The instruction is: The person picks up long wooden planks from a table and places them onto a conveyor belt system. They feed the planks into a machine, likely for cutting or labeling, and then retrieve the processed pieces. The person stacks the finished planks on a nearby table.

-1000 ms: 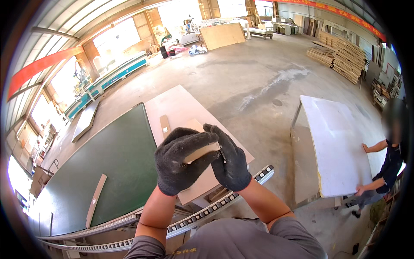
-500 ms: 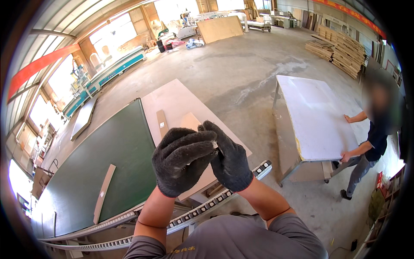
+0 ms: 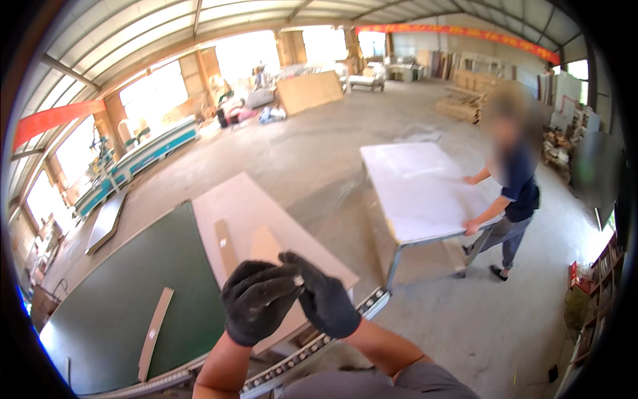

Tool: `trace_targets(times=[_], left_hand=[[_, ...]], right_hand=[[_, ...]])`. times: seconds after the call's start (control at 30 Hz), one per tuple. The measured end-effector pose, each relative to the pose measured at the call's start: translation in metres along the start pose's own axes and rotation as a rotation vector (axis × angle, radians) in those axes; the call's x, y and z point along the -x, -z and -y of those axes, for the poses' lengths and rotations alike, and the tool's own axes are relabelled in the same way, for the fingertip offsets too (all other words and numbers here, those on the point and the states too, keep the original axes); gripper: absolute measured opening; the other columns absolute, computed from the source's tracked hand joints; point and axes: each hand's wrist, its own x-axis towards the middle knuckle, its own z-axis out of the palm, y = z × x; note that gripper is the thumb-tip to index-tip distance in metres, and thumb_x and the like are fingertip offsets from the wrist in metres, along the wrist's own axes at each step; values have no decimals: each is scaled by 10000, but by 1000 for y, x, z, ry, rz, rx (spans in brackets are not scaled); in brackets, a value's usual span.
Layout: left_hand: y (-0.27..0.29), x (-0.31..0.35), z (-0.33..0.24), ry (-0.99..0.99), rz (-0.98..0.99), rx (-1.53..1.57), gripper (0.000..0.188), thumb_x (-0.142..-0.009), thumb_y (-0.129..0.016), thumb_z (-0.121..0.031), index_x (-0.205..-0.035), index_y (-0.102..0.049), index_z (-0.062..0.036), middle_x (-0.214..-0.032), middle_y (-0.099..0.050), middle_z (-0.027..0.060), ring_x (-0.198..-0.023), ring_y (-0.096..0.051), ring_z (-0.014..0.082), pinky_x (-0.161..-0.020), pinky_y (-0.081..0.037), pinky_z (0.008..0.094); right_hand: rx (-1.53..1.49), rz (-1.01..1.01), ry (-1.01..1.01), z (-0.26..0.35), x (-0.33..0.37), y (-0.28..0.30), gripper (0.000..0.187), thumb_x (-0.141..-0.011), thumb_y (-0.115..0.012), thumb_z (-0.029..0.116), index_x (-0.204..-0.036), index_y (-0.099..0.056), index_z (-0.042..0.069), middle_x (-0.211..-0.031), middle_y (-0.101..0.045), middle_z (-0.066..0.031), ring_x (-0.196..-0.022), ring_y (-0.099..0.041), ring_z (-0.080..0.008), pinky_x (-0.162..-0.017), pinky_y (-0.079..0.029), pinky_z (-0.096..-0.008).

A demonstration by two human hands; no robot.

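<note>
Both my hands wear black gloves and meet in front of my chest. My left hand (image 3: 256, 302) is curled into a loose fist. My right hand (image 3: 325, 302) presses its fingertips against the left glove's fingers. A pale sliver shows between them; I cannot tell whether it is a held piece or the board behind. Below the hands lies a large pale board (image 3: 246, 206) with a narrow wooden offcut (image 3: 224, 246) on it.
A dark green table top (image 3: 126, 299) carries a loose wooden strip (image 3: 154, 332), and a roller rail (image 3: 312, 346) runs along its near edge. To the right another person (image 3: 515, 179) holds a big white panel (image 3: 415, 186) on a metal frame. Stacked boards and machines stand further back.
My hands stay together, the fingers shifting slightly. The view has turned right, so the other person and the white panel now sit closer to the middle.
</note>
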Motion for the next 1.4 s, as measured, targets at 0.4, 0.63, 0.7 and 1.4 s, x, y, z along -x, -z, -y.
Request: trace_targets(times=[0.4,0.63,0.7,1.4], left_hand=[[5,50,7,56,78,-57,305,-683,-873,-64,-941,-728,-140,-995,-772,39,-821,-708,233,-735,-557,335],[13,121,-60,11,337,84,301,-835,-798,-143,-1089,-679,-35,-1174,-701,171,-1092,-644,350,-875,-529,478],[21,152,-69,66,332,24,331,-784,-834,-133,-1061,-675,-45,-1203,-686,189,-1096,-649,339,-867,-540,477],[-13,287,-343,1315,-710,300,394,-997,-567,-72,-1381,-547,12,-1233,-658,117,-1112,-623,199,-972,-512,343]], right_hand=[[-285,-85,-201,-29,21,-37,529,-942,-560,11,-1463,-467,31,-1333,-630,-159,-1127,-668,-270,-908,-541,-385],[-2109,459,-748,-170,116,-127,737,-1028,-308,658,-1497,-450,108,-1434,-560,-170,-1240,-567,-333,-1080,-430,-432],[-2060,285,-768,-144,107,-152,731,-1030,-320,647,-1549,-366,133,-1461,-525,-209,-1259,-553,-350,-1088,-430,-424],[-1877,113,-1157,-105,251,-153,715,-930,-515,697,-1402,-446,165,-1232,-586,-200,-1089,-599,-340,-933,-521,-498]])
